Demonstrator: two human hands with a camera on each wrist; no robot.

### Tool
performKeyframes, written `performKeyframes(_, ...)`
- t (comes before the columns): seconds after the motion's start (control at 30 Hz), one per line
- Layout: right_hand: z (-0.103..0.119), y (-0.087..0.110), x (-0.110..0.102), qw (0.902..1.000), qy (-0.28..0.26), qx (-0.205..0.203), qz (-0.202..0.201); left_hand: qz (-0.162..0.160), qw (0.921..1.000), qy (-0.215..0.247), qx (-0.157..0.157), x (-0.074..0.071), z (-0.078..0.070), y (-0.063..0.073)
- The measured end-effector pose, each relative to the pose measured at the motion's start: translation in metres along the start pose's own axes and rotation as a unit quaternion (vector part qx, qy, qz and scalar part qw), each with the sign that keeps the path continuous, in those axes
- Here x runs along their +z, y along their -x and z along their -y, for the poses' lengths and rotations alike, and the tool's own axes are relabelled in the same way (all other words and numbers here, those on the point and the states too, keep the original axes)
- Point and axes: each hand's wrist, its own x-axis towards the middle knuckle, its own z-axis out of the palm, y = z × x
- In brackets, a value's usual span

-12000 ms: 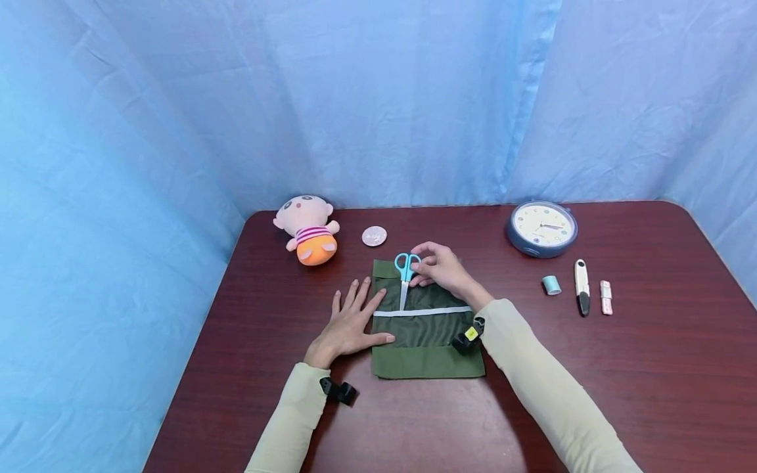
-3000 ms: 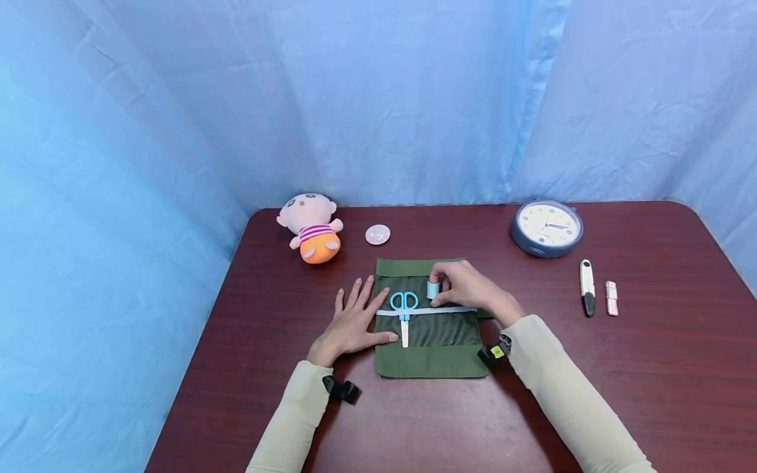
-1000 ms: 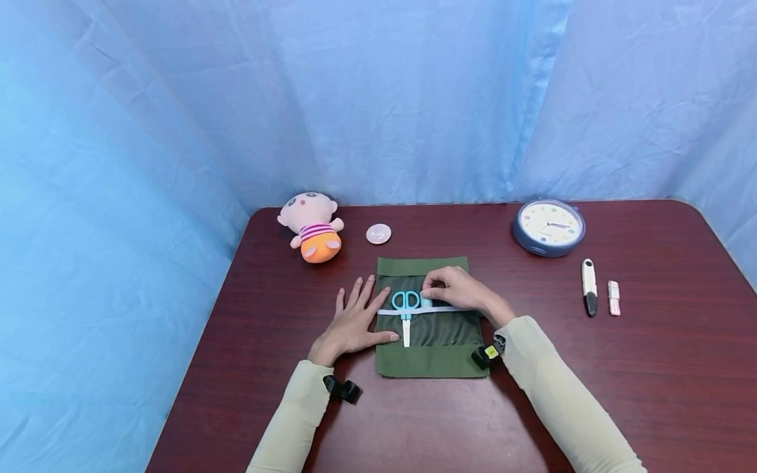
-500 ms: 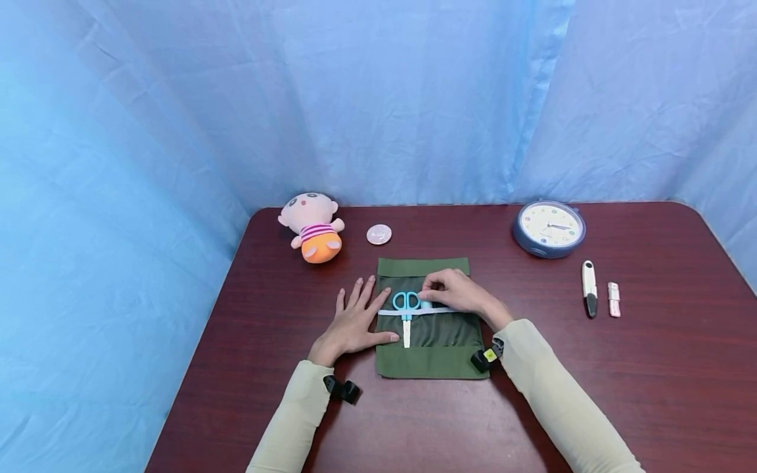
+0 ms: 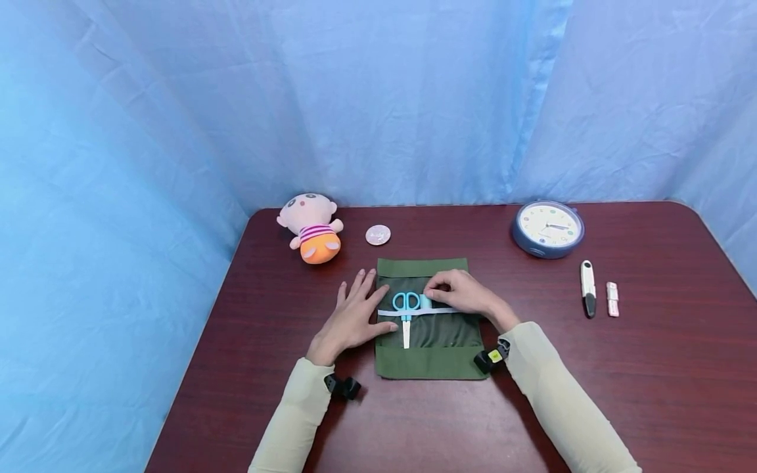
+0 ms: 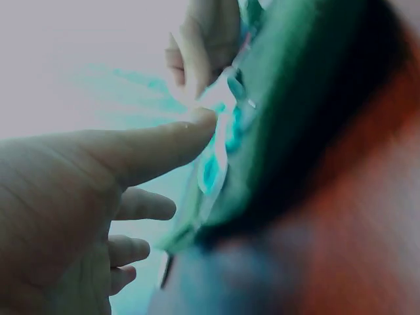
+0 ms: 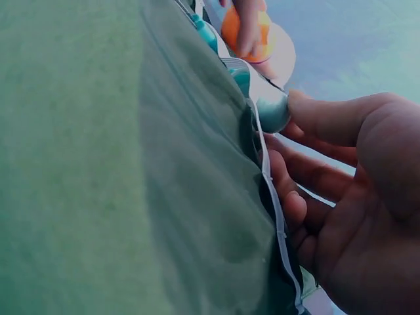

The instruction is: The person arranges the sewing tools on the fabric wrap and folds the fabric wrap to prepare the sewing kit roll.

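A green fabric organiser [image 5: 432,364] lies flat on the table, with a white-edged band [image 5: 440,311] across it. Light-blue-handled scissors [image 5: 406,332] sit at this band, blades toward the person. Just right of their handles, a pale blue spool of thread [image 5: 426,301] is partly tucked behind the band. My right hand [image 5: 464,292] pinches the spool's upper end; the right wrist view shows the thumb against the spool [image 7: 272,111]. At the organiser's left edge, my left hand [image 5: 350,320] has its fingers spread, the thumb near the scissor blades.
A plush toy [image 5: 319,246] and a round shiny badge [image 5: 378,235] lie at the back left. On the right are a blue clock [image 5: 547,226], a white tool with a black end [image 5: 587,282] and a small pale pink-and-white bar [image 5: 612,299]. Curtains hang behind the table.
Earlier the right hand held the scissors, which now sit at the band. The spool has come from the right side of the table into the band. The left fingers have just shifted slightly.
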Motion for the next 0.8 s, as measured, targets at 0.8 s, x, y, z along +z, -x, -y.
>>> performKeyframes(0.8,-0.005,-0.002,0.006,0.9986,-0.047,0.020,-0.012,-0.009,0.9933,-0.108,0.039,0.022,-0.028,-0.038)
